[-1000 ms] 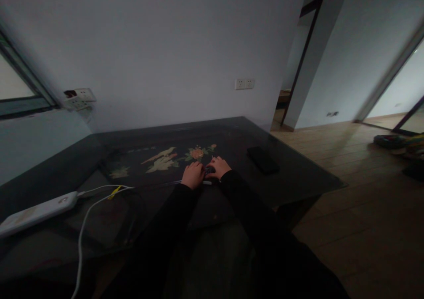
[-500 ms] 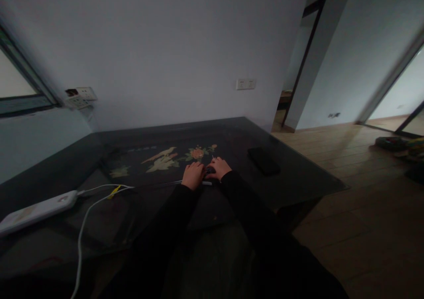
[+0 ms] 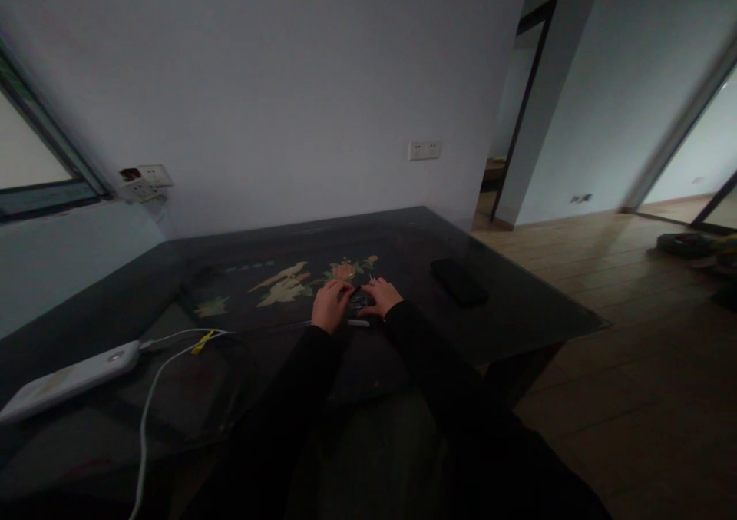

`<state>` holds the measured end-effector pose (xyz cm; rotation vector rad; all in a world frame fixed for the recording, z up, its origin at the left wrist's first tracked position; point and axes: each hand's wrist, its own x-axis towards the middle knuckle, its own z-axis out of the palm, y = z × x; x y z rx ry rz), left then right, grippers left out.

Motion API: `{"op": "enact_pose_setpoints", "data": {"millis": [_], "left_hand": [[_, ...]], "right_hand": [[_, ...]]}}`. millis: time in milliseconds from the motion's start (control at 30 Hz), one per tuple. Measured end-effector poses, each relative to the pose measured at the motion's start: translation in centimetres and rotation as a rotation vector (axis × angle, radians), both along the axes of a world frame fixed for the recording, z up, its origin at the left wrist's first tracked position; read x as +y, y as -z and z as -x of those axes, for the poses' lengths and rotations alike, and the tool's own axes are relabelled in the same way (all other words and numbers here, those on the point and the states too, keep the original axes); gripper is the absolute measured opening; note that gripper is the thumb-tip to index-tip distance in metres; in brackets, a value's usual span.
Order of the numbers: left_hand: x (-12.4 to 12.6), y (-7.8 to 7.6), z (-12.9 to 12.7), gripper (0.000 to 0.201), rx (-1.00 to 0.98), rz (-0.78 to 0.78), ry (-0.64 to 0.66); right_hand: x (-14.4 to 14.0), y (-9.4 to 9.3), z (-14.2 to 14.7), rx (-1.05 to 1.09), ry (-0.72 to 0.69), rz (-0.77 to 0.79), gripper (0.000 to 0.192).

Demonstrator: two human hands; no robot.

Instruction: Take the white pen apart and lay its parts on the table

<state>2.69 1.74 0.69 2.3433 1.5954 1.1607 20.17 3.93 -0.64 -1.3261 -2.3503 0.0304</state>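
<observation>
My left hand (image 3: 330,306) is closed, its fingertips pinched at a small, thin dark piece (image 3: 356,289). Opposite it, my right hand (image 3: 382,298) curls its thumb and fingers around the right side of a small dark object (image 3: 360,303) with shiny spots. Poor light and the fingers hide what kind of thing it is. Just in front of the hands, a short white strip (image 3: 358,322) lies on the dark tabletop (image 3: 403,243). Beyond them, a bird-and-flower picture (image 3: 286,284) decorates the table surface.
A black phone-like slab (image 3: 459,280) lies to the right of my hands. On the left are a white power strip (image 3: 72,380) and its white cable (image 3: 143,420) with a yellow tie (image 3: 203,341). The wall behind carries a socket (image 3: 424,150).
My hands have moved slightly apart, the left one shifting left and turning. More of the dark object now shows between them. The camera view has tilted slightly.
</observation>
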Motion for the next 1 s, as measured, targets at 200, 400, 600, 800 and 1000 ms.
{"op": "enact_pose_setpoints", "data": {"millis": [200,400,600,800,1000], "left_hand": [[0.6,0.6,1.3,0.020,-0.245,0.083,-0.017],[0.2,0.3,1.1,0.025,-0.370,0.158,0.055],[0.0,0.1,1.1,0.027,-0.443,0.245,0.119],[-0.2,-0.5,1.2,0.029,-0.543,0.340,0.194],[-0.1,-0.6,1.1,0.037,-0.749,0.453,0.282]], "right_hand": [[-1.4,-2.0,0.4,0.105,-0.062,-0.105,0.052],[-2.4,-2.5,1.0,0.144,-0.133,-0.160,0.034],[-2.2,-2.1,1.1,0.169,-0.142,-0.167,0.028],[-2.1,-2.0,0.9,0.232,-0.137,-0.172,0.022],[-2.3,-1.8,0.9,0.398,-0.131,-0.228,0.023]]}}
